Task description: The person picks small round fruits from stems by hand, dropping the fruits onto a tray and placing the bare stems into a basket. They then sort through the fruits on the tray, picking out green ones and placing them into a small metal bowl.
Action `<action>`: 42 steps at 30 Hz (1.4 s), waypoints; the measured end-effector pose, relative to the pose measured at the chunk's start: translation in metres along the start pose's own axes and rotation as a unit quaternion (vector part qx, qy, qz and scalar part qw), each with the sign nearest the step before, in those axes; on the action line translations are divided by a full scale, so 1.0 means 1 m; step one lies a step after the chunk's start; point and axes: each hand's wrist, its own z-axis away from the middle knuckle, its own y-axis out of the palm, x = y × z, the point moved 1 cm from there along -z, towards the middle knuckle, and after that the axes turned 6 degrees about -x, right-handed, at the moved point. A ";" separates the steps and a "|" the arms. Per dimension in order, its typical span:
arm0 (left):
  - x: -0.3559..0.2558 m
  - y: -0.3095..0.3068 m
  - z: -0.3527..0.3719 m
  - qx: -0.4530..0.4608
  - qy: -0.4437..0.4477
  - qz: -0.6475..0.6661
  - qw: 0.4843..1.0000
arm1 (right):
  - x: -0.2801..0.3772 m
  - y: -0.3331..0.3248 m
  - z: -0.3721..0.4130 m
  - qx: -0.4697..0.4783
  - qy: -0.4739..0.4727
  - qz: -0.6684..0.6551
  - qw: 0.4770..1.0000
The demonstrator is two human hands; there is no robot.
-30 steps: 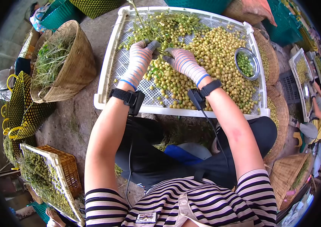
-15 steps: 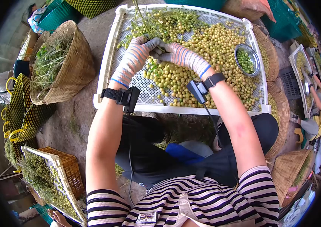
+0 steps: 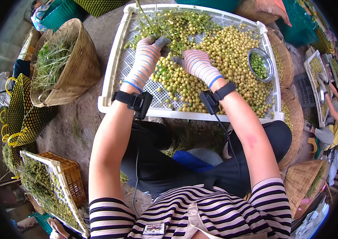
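Both my hands wear striped knit gloves and work over a white perforated tray heaped with small yellow-green fruits. My left hand grips a bunch of green stems with fruits at the tray's far left. My right hand rests right beside it, fingers curled on the same stems and the fruit pile. A small metal bowl of greener fruits sits among the fruits at the right.
A woven basket of green stems stands left of the tray. Another white tray of fruits on an orange crate is at lower left. Woven baskets line the right side, where another person works at a tray.
My hands met over the stems half a second ago and have now drawn slightly apart, the right hand pulling back toward me.
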 end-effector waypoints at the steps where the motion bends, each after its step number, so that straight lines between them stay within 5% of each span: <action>1: 0.000 0.002 0.000 -0.001 0.000 0.001 1.000 | -0.002 0.005 -0.002 0.001 -0.001 0.000 1.000; 7: -0.002 0.002 0.001 0.002 0.008 0.024 1.000 | -0.014 0.007 0.000 -0.099 -0.039 -0.028 0.994; 11: -0.003 0.002 0.001 0.000 -0.008 0.066 0.998 | -0.023 -0.005 0.007 0.013 0.007 -0.026 1.000; 13: -0.002 -0.001 0.000 0.008 -0.013 0.065 0.998 | -0.031 -0.009 0.011 -0.102 -0.090 -0.026 0.990; 15: -0.004 0.001 0.002 0.038 -0.009 0.048 0.998 | -0.034 -0.004 -0.011 -0.093 -0.190 -0.212 0.954; 17: -0.006 0.004 0.002 0.056 0.002 0.054 0.997 | -0.021 -0.008 -0.015 -0.049 -0.227 -0.229 0.945; 19: -0.008 0.002 0.001 0.065 0.017 0.047 0.997 | -0.015 0.002 -0.014 0.024 -0.144 -0.332 0.932; 21: -0.009 -0.001 -0.001 0.041 0.031 0.054 0.997 | -0.016 0.023 -0.028 -0.005 -0.128 -0.378 0.917; 25: -0.001 -0.002 0.001 0.003 0.007 0.053 0.999 | -0.015 0.027 -0.025 -0.080 -0.158 -0.239 0.955; 28: -0.002 0.003 0.001 -0.007 0.009 0.063 0.998 | -0.010 -0.002 -0.008 -0.010 -0.041 -0.053 0.998; 33: -0.001 0.000 -0.004 -0.022 0.031 0.111 0.993 | -0.038 0.026 -0.009 -0.090 -0.109 -0.098 0.985; 35: -0.002 0.000 -0.004 -0.023 0.016 0.121 0.992 | -0.049 0.032 -0.013 -0.233 -0.188 -0.097 0.949; 39: -0.004 0.006 0.000 -0.032 0.018 0.127 0.991 | -0.030 -0.012 0.006 -0.041 -0.052 0.037 0.997; 41: -0.005 0.004 0.000 -0.052 0.005 0.128 0.990 | -0.040 0.000 -0.002 -0.069 -0.078 0.046 0.994; 42: -0.003 0.002 -0.003 -0.057 0.019 0.134 0.989 | -0.045 0.007 -0.004 -0.164 -0.162 -0.014 0.973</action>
